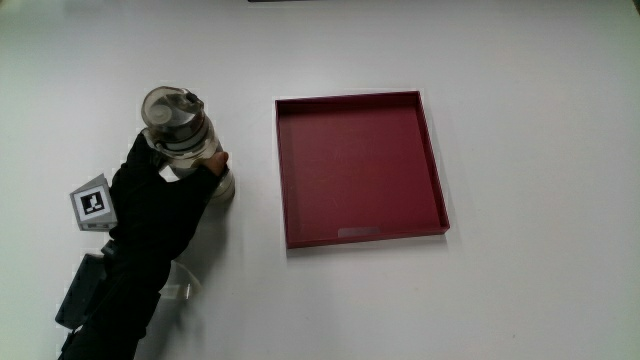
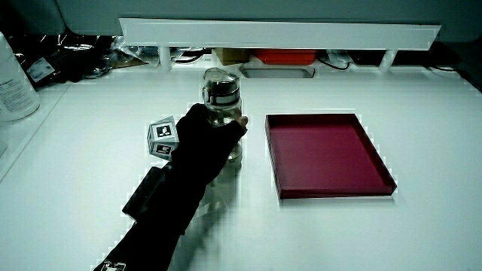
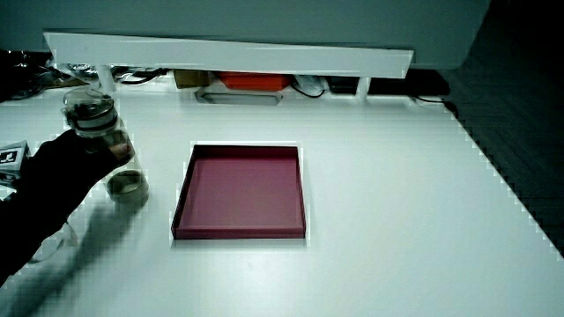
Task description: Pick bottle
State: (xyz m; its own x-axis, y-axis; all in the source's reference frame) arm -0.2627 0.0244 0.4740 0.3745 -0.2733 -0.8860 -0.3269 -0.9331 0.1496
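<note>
- The bottle [image 1: 178, 125] is see-through, with a round lid on top. It stands on the white desk [image 1: 520, 120], beside the red tray [image 1: 358, 168] and not touching it.
- In a side view the bottle [image 2: 221, 102] looks upright, or close to it.
- The hand [image 1: 165, 195] in the black glove is around the bottle's body, on the side nearer to the person. The fingers [image 1: 212, 163] wrap around the bottle and press on it, just under the lid.
- A small cube [image 1: 92, 203] with a pattern sits on the back of the hand.
- The tray has nothing in it.
- I think this is the grab step. The hand has the bottle, but I cannot tell if the bottle is off the desk yet.
- In a side view [image 3: 97, 123] the bottle's base is hidden by the hand, so that does not help either.
- Next, I think the hand needs to hold tight and lift straight up.
- The bottle is smooth, so it could slip if the hold is loose.
- The lift should keep the bottle upright and away from the tray's wall.
</note>
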